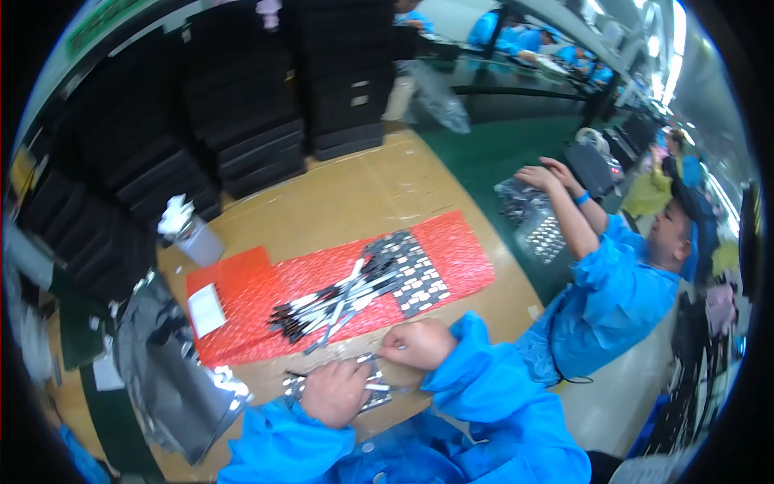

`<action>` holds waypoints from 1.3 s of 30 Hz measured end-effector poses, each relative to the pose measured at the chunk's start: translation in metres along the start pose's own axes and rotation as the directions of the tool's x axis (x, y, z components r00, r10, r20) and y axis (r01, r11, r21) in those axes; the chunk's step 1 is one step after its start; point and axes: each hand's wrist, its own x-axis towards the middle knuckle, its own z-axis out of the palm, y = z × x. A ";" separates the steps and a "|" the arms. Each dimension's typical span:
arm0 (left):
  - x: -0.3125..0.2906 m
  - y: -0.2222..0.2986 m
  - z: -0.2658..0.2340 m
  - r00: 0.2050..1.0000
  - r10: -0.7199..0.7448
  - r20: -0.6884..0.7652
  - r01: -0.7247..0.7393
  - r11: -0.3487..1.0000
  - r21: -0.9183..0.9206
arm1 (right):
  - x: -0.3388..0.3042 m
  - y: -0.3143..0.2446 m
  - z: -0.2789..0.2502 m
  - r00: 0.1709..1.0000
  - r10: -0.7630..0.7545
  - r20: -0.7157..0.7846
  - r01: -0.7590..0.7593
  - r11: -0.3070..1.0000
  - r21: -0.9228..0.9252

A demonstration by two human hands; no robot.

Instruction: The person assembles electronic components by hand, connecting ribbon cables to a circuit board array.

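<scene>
My left hand (334,394) is closed over a thin black-and-white strip (377,387), low in front of me. Under that hand lies a small dark sheet with pale pieces (292,387), partly hidden by it. My right hand (419,343) is pinched just to the right and a little farther off; what its fingertips hold, if anything, is too small to make out. Beyond both hands, a loose pile of black, white and silver strips (343,298) rests on red bubble wrap (463,258). A black sheet with rows of pale stickers (423,282) lies beside the pile.
Tall stacks of black trays (250,145) line the far edge of the brown table (387,173). A white container with tissue (197,242) and a silver-grey bag (173,371) stand left, near a white paper (207,310). At right, a co-worker in blue (613,290) handles plastic-wrapped parts.
</scene>
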 end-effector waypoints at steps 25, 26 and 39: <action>-0.004 -0.005 0.007 0.999 -0.018 -0.028 0.016 0.996 -0.084 | 0.006 0.004 -0.004 0.993 0.078 0.091 -0.092 0.981 0.169; -0.004 -0.005 0.007 0.999 -0.016 -0.028 0.013 0.996 -0.086 | 0.006 0.004 -0.004 0.993 0.080 0.089 -0.094 0.980 0.173; -0.002 -0.003 0.007 0.999 -0.002 -0.042 0.001 1.000 -0.017 | 0.006 0.004 -0.003 0.995 0.063 0.072 -0.072 0.990 0.123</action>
